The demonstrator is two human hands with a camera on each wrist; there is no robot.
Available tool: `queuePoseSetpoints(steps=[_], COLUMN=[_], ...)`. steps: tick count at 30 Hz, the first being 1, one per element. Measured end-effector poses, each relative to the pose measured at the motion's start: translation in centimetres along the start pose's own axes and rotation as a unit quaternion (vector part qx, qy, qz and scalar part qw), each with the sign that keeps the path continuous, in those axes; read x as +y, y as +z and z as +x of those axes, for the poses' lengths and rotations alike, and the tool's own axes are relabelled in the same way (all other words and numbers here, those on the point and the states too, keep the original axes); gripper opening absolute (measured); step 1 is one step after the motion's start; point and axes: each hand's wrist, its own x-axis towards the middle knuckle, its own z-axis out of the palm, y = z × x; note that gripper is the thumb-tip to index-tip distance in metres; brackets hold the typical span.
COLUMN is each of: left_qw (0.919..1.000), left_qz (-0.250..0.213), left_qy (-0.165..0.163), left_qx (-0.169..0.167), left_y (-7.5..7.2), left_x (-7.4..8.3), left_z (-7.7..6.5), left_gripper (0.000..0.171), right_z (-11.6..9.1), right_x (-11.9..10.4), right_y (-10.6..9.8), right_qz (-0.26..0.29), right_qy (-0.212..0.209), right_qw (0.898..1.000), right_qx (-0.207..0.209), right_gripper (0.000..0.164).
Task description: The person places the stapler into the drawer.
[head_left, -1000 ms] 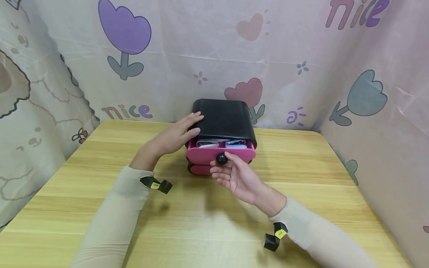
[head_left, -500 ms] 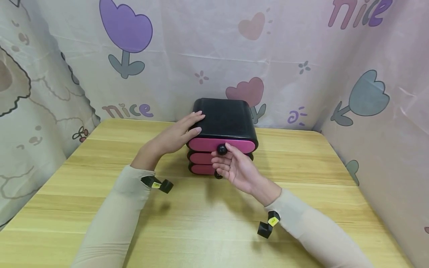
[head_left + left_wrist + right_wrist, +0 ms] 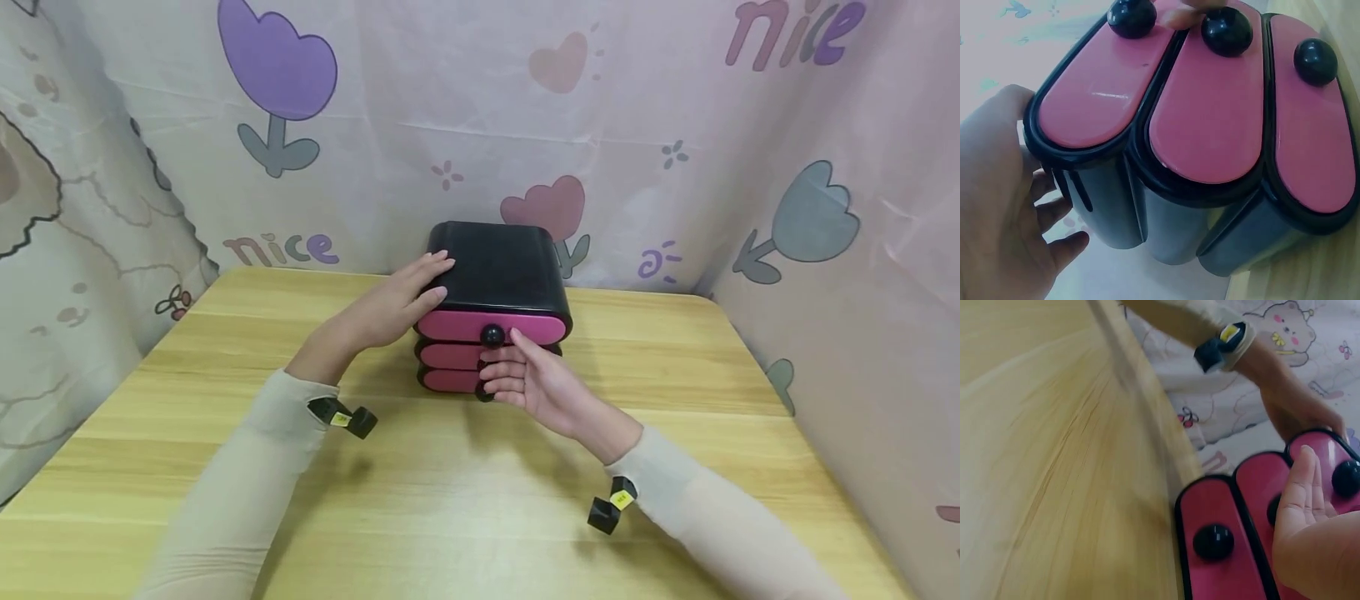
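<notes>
A small black cabinet (image 3: 498, 262) with three pink drawers stands at the back of the table, all drawers pushed in. Each drawer front bears a round black knob, the top drawer's knob (image 3: 492, 336) showing fully in the head view. My left hand (image 3: 386, 308) rests on the cabinet's upper left edge, fingers over the top. In the left wrist view its fingers lie beside the top drawer (image 3: 1097, 94). My right hand (image 3: 551, 387) is just right of the top knob, palm turned inward and fingers loosely bent in front of the middle drawer (image 3: 1260, 481), holding nothing.
The wooden table (image 3: 450, 517) extends in front of the cabinet and to both sides. Behind it hangs a printed curtain (image 3: 405, 100), close to the cabinet's back. Black wrist cameras (image 3: 611, 504) protrude from both sleeves.
The top drawer, partly out with folded packets showing a second ago, has been pushed in by my right hand. That hand has since come off the knob to the right. My left hand has stayed put.
</notes>
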Motion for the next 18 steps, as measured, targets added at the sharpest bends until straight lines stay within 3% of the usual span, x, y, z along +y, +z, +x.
queuePoseSetpoints(steps=[9, 18], left_qw=[0.9993, 0.9983], left_qz=[0.030, 0.051], left_qy=[-0.003, -0.025], left_qx=[-0.022, -0.006], left_y=[-0.8, -1.9], left_x=[0.2, -1.2], left_z=[-0.5, -2.6], left_gripper=[0.062, 0.060], right_z=[-2.3, -4.2], right_x=[-1.1, -2.8], right_y=[-3.1, -6.3], right_qz=[-0.109, -0.241], right_qy=[-0.011, -0.034], right_qw=[0.994, 0.969], right_qx=[-0.003, 0.045], right_gripper=[0.055, 0.053])
